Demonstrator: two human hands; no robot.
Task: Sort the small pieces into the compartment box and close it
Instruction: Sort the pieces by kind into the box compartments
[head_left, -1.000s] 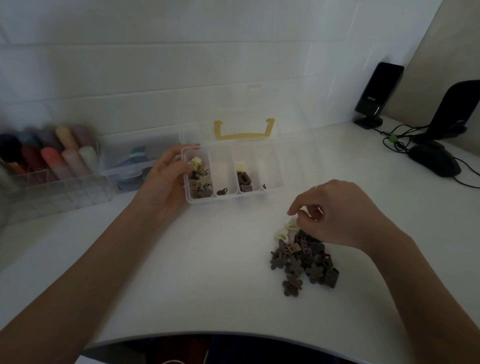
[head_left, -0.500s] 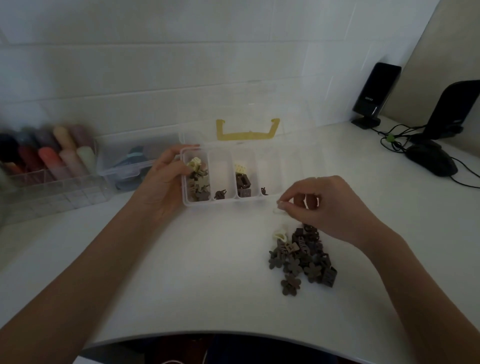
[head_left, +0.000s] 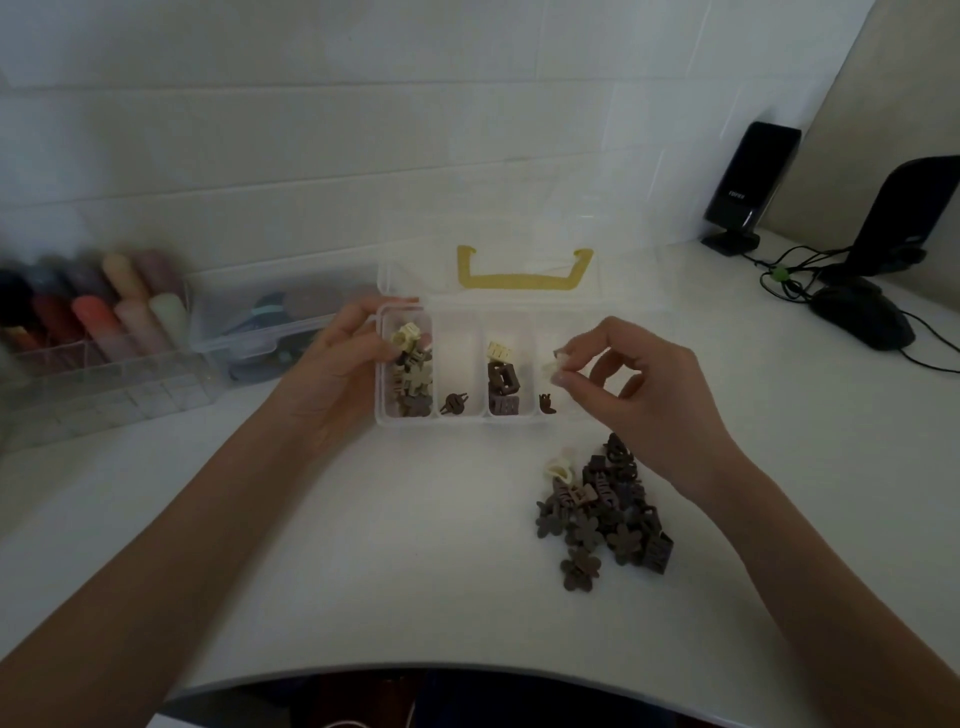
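Cream plastic clip (head_left: 551, 368) is shown pinched between thumb and forefinger of the right hand (head_left: 631, 387), above the rightmost of 4 compartments of the clear plastic compartment box (head_left: 462, 415), whose lid with a yellow handle (head_left: 523, 270) stands open. The left hand (head_left: 345, 374) is clasped on the box's left end. Release is best made low over the matching compartment; the unsorted pile of brown pieces (head_left: 602, 512) lies near on the white table (head_left: 363, 545).

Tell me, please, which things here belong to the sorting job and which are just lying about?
Job: compartment box, pile of pieces, cream piece in the right hand, left hand steadying the box.

Lying about: speakers, mouse, cables, crayon tray, clear case.
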